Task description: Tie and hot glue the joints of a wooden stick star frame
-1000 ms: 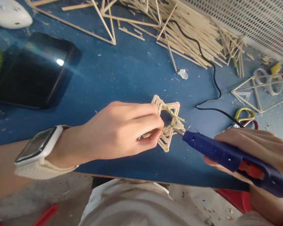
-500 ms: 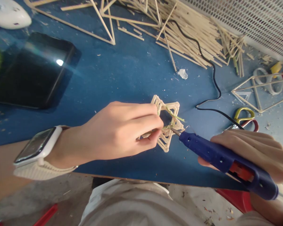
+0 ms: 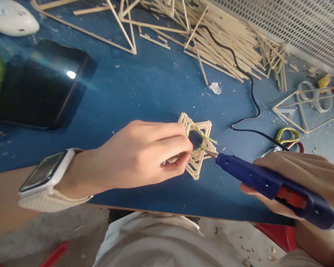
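A small star-shaped frame of wooden sticks [image 3: 202, 128] lies on the blue table [image 3: 144, 89], with a green thread across it. My left hand [image 3: 139, 154], a white watch on its wrist, is closed in a pinch on the frame's left side. My right hand [image 3: 303, 178] grips a blue glue gun [image 3: 269, 183] with an orange trigger. The gun's metal tip touches the frame's lower right corner, by the green thread.
A black tablet [image 3: 41, 83] lies at the left, a white device [image 3: 11, 18] behind it. A heap of wooden sticks [image 3: 225, 40] and stick frames fills the back. The gun's black cord [image 3: 250, 96] runs past yellow-handled scissors [image 3: 289, 135]. A blob of glue [image 3: 216, 87] sits mid-table.
The glue gun shifted slightly left and then back right, with its tip staying at the frame's corner. My left hand has held still on the frame.
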Motion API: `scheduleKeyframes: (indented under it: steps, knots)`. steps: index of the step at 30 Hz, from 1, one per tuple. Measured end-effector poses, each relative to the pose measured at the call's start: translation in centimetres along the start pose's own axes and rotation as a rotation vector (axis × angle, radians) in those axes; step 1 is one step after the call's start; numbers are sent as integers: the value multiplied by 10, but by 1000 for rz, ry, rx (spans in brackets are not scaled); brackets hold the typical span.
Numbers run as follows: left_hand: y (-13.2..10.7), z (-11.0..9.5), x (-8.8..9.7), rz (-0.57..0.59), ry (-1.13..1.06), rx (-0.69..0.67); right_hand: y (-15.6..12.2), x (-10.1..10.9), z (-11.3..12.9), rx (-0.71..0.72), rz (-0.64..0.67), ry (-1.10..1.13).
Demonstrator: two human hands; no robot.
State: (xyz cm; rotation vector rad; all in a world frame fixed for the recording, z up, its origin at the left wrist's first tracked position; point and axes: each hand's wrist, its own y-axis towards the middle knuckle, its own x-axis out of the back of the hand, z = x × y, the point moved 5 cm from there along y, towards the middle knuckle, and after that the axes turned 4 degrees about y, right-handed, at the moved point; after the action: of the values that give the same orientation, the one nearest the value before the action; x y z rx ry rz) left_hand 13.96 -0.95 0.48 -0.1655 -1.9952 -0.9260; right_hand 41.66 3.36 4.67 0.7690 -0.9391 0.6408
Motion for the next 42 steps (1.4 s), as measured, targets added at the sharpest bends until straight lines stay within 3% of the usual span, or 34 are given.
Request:
scheduleKeyframes:
  steps: [4, 12, 25, 42]
  knots:
    - [0, 1, 0, 4, -6, -4, 7, 7, -5, 106, -35, 33]
    - [0, 0, 0, 5, -8, -14, 8, 4, -18, -75, -67, 204]
    - [-1, 0, -1, 10, -25, -11, 6, -7, -19, -158, -22, 257]
    - [-1, 0, -1, -6, -25, -18, 3, -5, -21, -238, -4, 247]
